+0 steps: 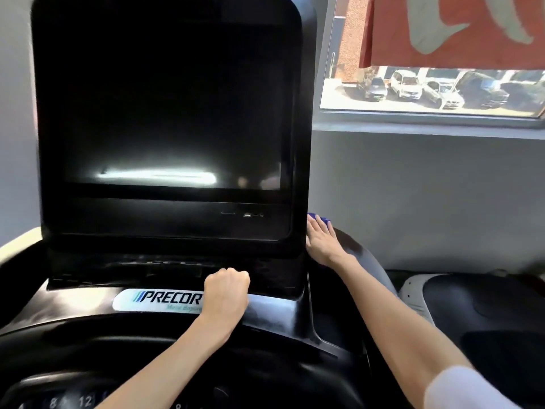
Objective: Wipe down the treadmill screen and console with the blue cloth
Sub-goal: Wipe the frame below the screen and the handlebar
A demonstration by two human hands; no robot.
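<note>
Pressing down flat, the right hand [321, 240] is being laid on the blue cloth [323, 219], fingers straight and close together, pointing up along the right side edge of the screen [165, 113] housing. Only a blue tip past the fingertips and a sliver under the wrist are being shown; the rest of the cloth is being covered by the palm. The cloth is being pinned on the black curved side arm [364, 256] of the console [265, 314], touching the housing's lower right corner. The right forearm is being stretched in from lower right, with a white sleeve [466, 391] at the frame corner.

The left hand [227, 290] is being balled into a fist, fingers curled tight, nothing seen in it, resting on the console ledge just right of the logo plate [156, 299] and partly covering it.

The screen is being shown dark, a glare streak low down. Dial numbers [67, 402] are being cut off at the bottom edge. A grey wall [427, 187], a window [427, 90] and a red banner [457, 31] are being seen at right; a second machine [472, 305] is sitting low, apart from the forearm.

Room is being left open right of the cloth along the side arm; leftward it is being blocked by the housing.
</note>
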